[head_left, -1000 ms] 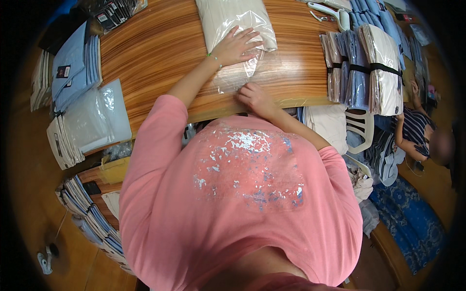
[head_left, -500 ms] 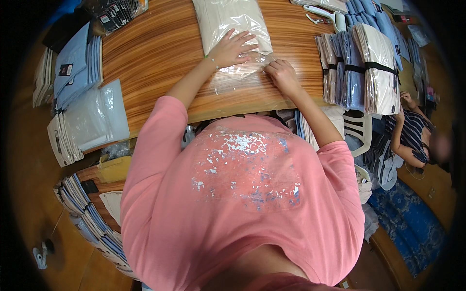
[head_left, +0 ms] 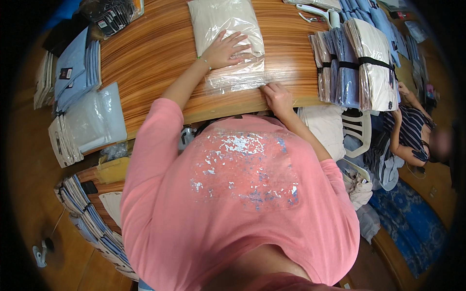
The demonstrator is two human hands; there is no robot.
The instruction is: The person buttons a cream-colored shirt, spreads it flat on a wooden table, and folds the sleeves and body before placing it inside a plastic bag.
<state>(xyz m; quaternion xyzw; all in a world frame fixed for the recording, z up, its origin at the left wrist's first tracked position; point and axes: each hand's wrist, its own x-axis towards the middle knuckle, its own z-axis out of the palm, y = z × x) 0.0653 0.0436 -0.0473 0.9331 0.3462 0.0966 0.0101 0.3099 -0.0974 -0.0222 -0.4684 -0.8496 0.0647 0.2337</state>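
A cream folded cloth in a clear plastic bag [head_left: 223,22] lies flat on the wood-grain table [head_left: 155,58], in front of me. My left hand [head_left: 225,51] rests palm down on the bag's near part, fingers spread. The bag's bare, clear flap [head_left: 237,80] stretches from there toward the table's near edge, smooth and shiny. At the flap's near right corner is my right hand [head_left: 278,97], its fingers closed in a pinch on the plastic. The fingertips are partly hidden.
Strapped stacks of bagged cream and blue cloths [head_left: 371,63] stand at the right, beside a white-handled roller [head_left: 332,18]. To the left are blue packages [head_left: 70,68] and a pile of clear bags [head_left: 92,119]. Another person [head_left: 412,126] is at the far right.
My right hand has moved nearer to me along the table, and the clear flap is now drawn out flat. My left hand stays spread on the bag.
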